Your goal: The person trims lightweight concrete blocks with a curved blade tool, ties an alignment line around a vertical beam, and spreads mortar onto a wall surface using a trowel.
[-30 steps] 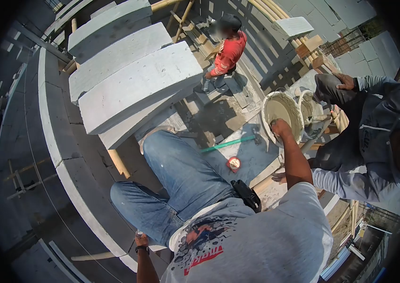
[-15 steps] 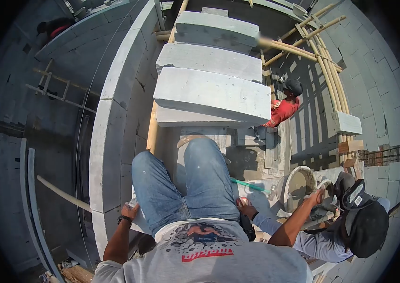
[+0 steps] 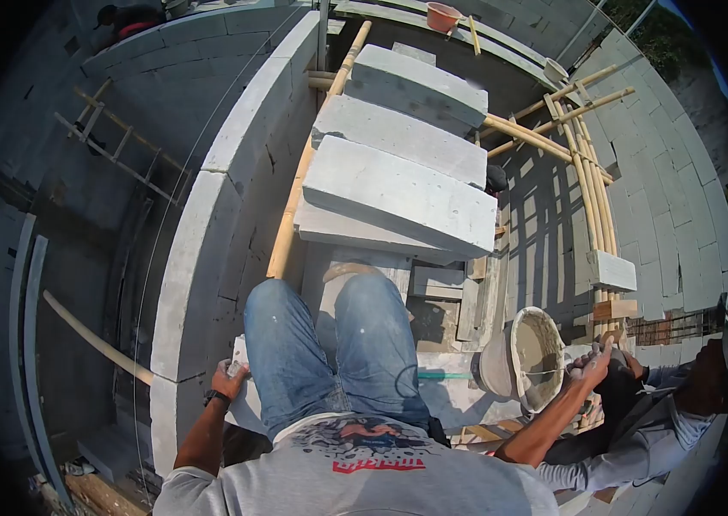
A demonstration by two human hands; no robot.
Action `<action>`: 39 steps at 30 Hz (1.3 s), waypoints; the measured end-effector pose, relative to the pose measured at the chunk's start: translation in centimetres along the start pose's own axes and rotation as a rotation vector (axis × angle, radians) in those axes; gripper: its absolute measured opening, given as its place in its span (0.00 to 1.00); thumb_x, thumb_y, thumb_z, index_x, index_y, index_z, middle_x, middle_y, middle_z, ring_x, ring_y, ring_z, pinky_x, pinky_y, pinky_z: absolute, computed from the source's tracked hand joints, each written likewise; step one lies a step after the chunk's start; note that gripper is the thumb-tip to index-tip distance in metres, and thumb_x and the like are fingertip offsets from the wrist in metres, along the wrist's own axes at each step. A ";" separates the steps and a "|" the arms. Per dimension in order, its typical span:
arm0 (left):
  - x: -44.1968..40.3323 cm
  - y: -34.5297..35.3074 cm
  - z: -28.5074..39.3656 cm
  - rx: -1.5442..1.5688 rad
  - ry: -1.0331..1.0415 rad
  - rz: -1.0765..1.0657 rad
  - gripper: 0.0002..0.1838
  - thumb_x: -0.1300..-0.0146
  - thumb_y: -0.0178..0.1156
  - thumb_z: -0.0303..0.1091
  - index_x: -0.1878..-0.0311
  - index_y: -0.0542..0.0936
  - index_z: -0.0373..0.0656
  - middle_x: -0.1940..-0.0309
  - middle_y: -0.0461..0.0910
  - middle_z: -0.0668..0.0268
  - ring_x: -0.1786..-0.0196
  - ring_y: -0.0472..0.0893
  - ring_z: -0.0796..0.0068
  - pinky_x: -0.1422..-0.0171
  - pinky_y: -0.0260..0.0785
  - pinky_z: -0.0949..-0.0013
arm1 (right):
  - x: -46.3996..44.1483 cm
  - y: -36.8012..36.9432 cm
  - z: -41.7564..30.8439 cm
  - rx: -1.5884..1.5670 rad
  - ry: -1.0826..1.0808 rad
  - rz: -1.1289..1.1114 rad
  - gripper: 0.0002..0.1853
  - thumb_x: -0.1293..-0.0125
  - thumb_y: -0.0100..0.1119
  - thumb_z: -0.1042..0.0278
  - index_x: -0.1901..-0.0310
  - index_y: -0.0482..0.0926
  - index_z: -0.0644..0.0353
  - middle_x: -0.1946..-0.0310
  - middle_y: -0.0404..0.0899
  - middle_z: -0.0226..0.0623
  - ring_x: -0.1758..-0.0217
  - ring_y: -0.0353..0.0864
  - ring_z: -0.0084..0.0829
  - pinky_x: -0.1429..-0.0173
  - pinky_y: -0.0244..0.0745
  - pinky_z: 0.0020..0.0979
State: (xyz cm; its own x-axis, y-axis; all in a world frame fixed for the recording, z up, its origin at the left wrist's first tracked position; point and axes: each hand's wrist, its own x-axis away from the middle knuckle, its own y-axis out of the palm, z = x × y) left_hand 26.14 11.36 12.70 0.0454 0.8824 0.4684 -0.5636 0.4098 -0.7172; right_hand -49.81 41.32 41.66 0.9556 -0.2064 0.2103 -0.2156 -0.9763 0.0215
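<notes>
My left hand (image 3: 229,378) is beside my left thigh, next to the wall on the left. Its fingers are curled around a small white flat object (image 3: 239,351) whose kind I cannot make out. My right arm reaches out to the right, past a mortar bucket (image 3: 539,348) with grey mix inside. The fingers of my right hand (image 3: 589,368) are bent together close to a co-worker's hands (image 3: 632,365); what they hold, if anything, is too small to tell. A thin line crosses the bucket's mouth just left of my hand.
Large pale blocks (image 3: 398,189) are stacked ahead of my knees. A block wall (image 3: 188,249) runs along the left, with a bamboo pole (image 3: 288,225) beside it. Bamboo scaffolding (image 3: 587,168) stands at the right. Beyond the far wall is an orange bucket (image 3: 443,16).
My view has turned somewhat. My right hand has moved right, away from over the bucket. The co-worker's hand beside my right thigh has drawn back to the right. The red-shirted person is now mostly hidden.
</notes>
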 end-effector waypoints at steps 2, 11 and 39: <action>0.9 -0.1 0.7 -0.024 -0.050 0.031 0.48 0.41 0.70 0.67 0.32 0.75 0.34 0.38 0.81 0.43 0.36 0.81 0.47 0.31 0.73 0.54 | 2.1 3.0 -4.0 -0.070 -0.002 -0.081 0.46 0.32 0.67 0.36 0.36 0.73 0.81 0.80 0.53 0.20 0.84 0.50 0.15 0.81 0.47 0.24; 5.4 3.8 4.8 -0.446 -0.070 0.438 0.45 0.36 0.68 0.51 0.20 0.60 0.48 0.19 0.56 0.53 0.15 0.52 0.51 0.16 0.41 0.32 | 13.8 23.8 -14.6 -0.221 0.201 -0.889 0.40 0.27 0.64 0.47 0.36 0.67 0.85 0.78 0.57 0.21 0.83 0.53 0.14 0.81 0.49 0.20; 6.2 7.3 1.3 -0.456 -0.132 0.479 0.36 0.26 0.55 0.50 0.20 0.62 0.45 0.19 0.59 0.53 0.18 0.60 0.53 0.17 0.51 0.44 | 21.6 48.2 4.3 0.367 -0.726 -1.779 0.19 0.21 0.55 0.50 0.52 0.82 0.61 0.43 0.86 0.50 0.38 0.83 0.46 0.27 0.70 0.42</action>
State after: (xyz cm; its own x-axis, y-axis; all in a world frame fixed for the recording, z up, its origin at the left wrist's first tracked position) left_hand 21.19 19.55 11.02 -0.2401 0.9672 0.0823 -0.0903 0.0622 -0.9940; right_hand -38.70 -10.50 43.01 -0.0889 0.9766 -0.1957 0.8821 -0.0141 -0.4708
